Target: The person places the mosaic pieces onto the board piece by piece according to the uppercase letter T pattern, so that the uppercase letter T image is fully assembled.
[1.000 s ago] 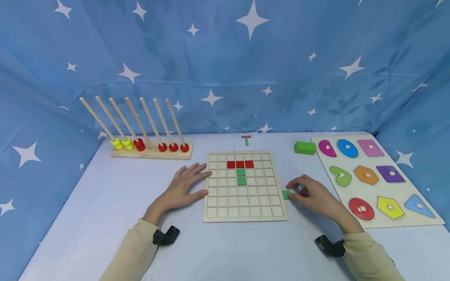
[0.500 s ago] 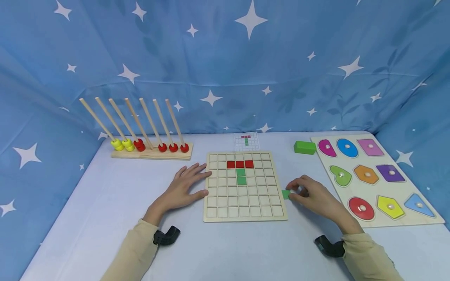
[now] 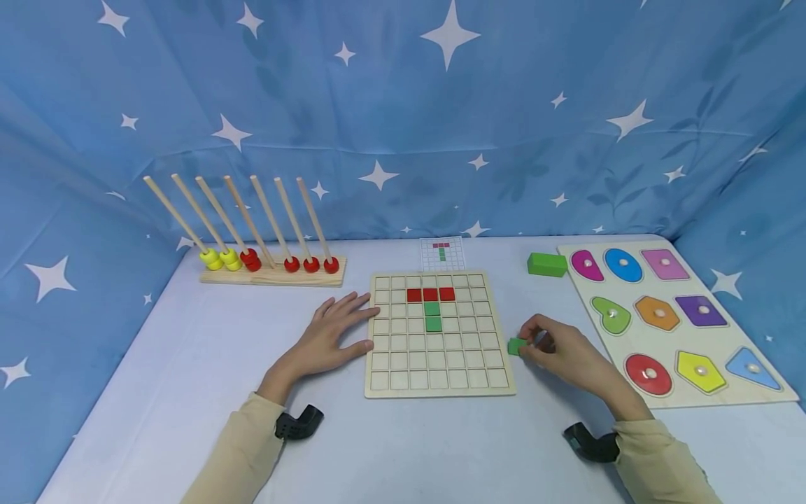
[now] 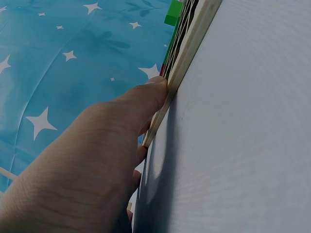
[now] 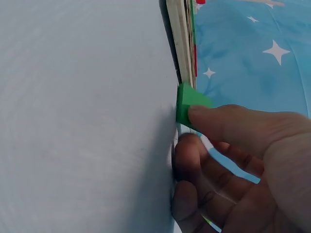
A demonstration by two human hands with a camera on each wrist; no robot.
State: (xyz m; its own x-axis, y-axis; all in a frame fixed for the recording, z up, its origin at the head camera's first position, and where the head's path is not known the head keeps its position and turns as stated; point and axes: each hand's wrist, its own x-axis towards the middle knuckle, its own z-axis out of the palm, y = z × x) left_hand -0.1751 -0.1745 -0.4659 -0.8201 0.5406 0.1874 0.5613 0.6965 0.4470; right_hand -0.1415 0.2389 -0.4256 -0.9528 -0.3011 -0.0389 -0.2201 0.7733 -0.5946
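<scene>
My left hand (image 3: 330, 334) rests at the left edge of a wooden grid board (image 3: 409, 388), fingers spread, with thumb and fingertips touching the rim. On the board, three red squares (image 3: 429, 295) form a row, and two green squares (image 3: 432, 323) run down from the middle one. Just off the board's right edge, my right hand (image 3: 563, 353) pinches a small green block (image 3: 515, 346) between thumb and fingers. The right wrist view shows this green block (image 5: 187, 104) under the thumb, close to the table, its far side partly hidden.
Behind the board lies a pattern card (image 3: 442, 254) with a red and green T. A longer green block (image 3: 546, 264) stands at the back right, beside a shape puzzle board (image 3: 636, 350). A peg abacus (image 3: 271, 275) with rings is at the back left.
My right hand has shifted slightly to the right with the small green block, which now stands a little farther from the board and shows more of its side. The left hand stays in place.
</scene>
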